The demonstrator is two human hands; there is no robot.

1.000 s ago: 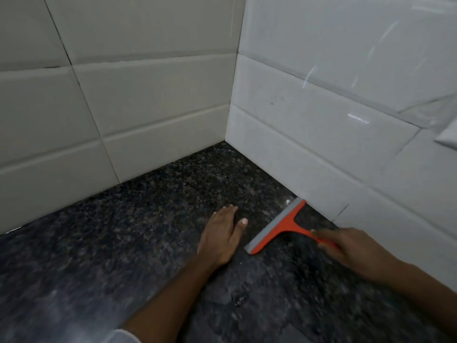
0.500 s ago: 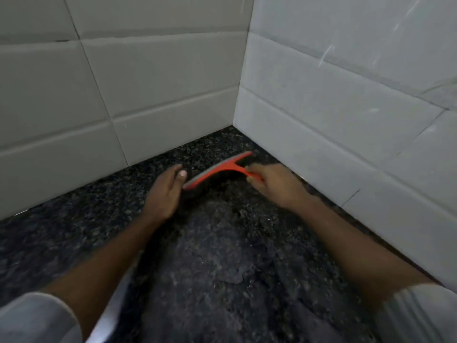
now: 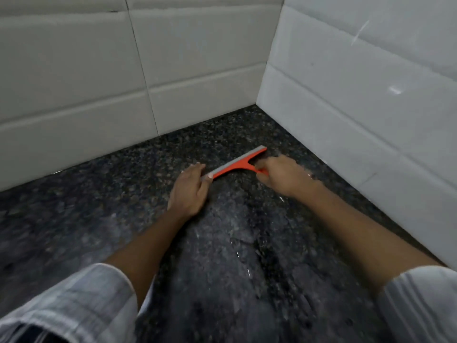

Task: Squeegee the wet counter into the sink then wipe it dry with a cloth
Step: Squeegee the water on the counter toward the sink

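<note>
An orange squeegee (image 3: 237,163) with a grey rubber blade lies edge-down on the dark speckled granite counter (image 3: 103,201), close to the inner corner of the tiled walls. My right hand (image 3: 284,177) is closed around its orange handle. My left hand (image 3: 189,191) rests flat on the counter, palm down, with the thumb tip touching the blade's left end. Water streaks and droplets glisten on the counter between my forearms. No sink or cloth is in view.
White tiled walls (image 3: 197,70) meet at a corner behind the squeegee; the right wall (image 3: 358,100) runs along the counter's right side. Both forearms with rolled light sleeves fill the lower part of the view.
The squeegee went from the right wall's base to the counter near the corner, its blade turned across the counter. My left hand followed and now touches the blade's left end.
</note>
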